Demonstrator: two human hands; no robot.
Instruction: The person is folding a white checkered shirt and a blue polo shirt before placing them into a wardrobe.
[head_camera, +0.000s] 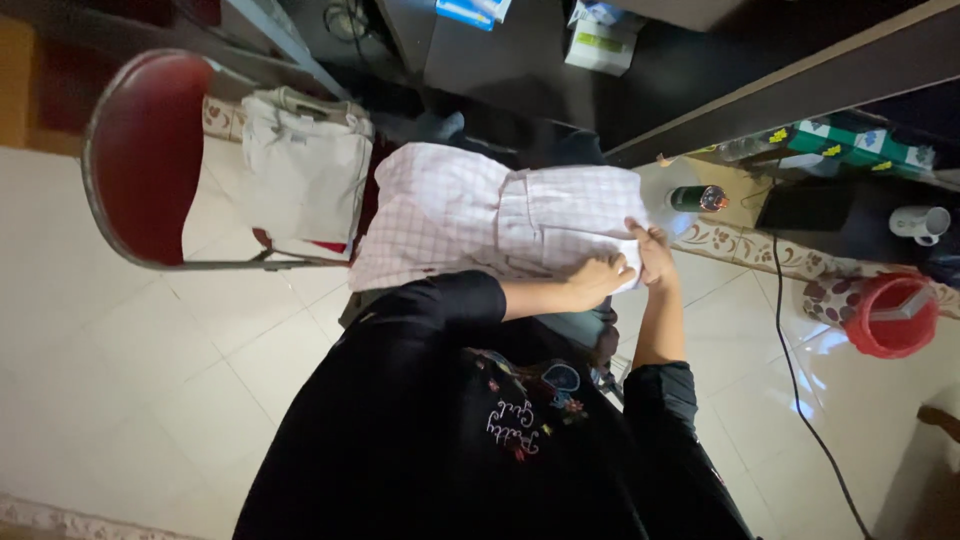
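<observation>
Floor (130, 380): pale tiles, patterned border.
Stood on it: red bucket (893, 317), folding chair (150, 160).
Laid across it: black cable (800, 390).

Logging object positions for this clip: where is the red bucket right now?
In the head view the red bucket sits on the tiled floor at the far right edge, beside a black cable, well right of both hands pressing the checked shirt.

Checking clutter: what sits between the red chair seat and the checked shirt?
In the head view, a white cloth bag lies between the red chair seat and the checked shirt.
</observation>
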